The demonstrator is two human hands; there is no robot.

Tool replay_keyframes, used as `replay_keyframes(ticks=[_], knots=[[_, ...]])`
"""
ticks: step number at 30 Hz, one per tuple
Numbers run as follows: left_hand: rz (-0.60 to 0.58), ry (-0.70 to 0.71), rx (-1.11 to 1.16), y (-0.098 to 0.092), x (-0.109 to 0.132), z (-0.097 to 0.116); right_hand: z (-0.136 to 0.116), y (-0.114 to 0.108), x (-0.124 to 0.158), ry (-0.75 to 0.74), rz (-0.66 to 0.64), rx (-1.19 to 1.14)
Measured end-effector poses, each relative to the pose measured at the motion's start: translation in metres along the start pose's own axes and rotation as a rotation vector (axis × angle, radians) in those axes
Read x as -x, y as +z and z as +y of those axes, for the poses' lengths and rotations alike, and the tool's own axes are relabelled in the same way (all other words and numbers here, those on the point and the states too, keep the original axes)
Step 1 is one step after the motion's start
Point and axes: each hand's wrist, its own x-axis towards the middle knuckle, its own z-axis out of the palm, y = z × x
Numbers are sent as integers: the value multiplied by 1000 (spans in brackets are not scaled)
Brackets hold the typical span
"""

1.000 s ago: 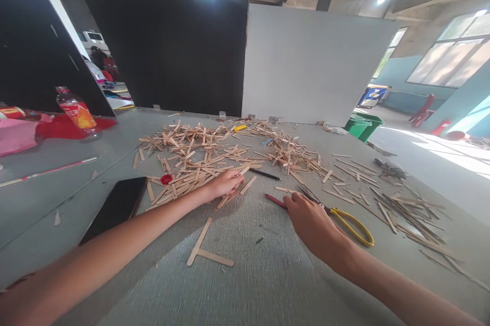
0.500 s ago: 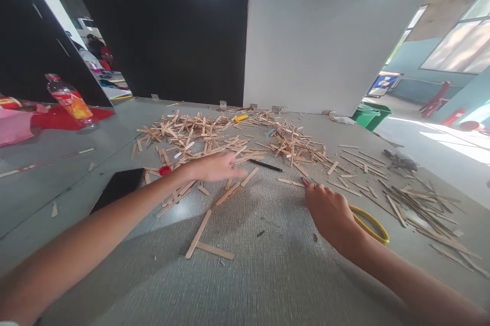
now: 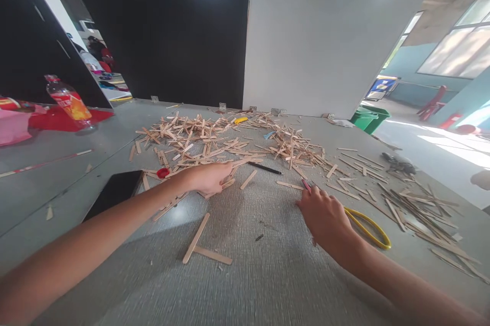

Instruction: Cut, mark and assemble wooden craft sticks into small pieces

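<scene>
My left hand (image 3: 212, 178) reaches to the near edge of a pile of wooden craft sticks (image 3: 184, 134). Its fingers are closed on a craft stick (image 3: 228, 183), which is partly hidden by the hand. Another loose stick (image 3: 248, 179) lies just right of it. My right hand (image 3: 323, 211) rests on the table, closed around what looks like scissors; a large yellow loop handle (image 3: 369, 229) sticks out beside the wrist and a pinkish end (image 3: 305, 185) shows past the fingers. Nearer to me, two sticks (image 3: 196, 238) lie touching at an angle.
A black pen (image 3: 265, 168) lies between the hands. On the left are a dark phone (image 3: 115, 193), a red bottle cap (image 3: 163, 173) and a drink bottle (image 3: 71, 101). Thin strips (image 3: 424, 208) are scattered at right. A yellow object (image 3: 241, 120) sits in the pile; upright panels (image 3: 306, 45) stand behind.
My left hand has come down and slightly nearer, and its fingers have closed on a craft stick that lay on the table. My right hand has shifted slightly, keeping its grip.
</scene>
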Motion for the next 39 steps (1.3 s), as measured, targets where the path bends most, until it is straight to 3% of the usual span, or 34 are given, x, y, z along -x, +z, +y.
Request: replay_keyframes(ticks=[5,8,12,16,20,23,26,39], knots=[[44,35,55,-5,-4,-7,-1,14,-7,31,107,-57],[145,119,141,11,-6,7,-6,18,-5,-156,302,-314],[334,169,254,49,-12,35,-19,19,-1,-423,486,-727],[412,124,287,68,-19,37,-25,23,0,-566,515,-787],[519,5,206,56,-25,14,-23,26,-3,-676,450,-756],[522,-53,140,49,-28,-2,-22,25,-5,-719,434,-741],[524,-89,99,50,-30,-10,-23,24,-5,-668,469,-806],[340,-69,37,38,-20,-13,-24,27,-3,-625,465,-819]])
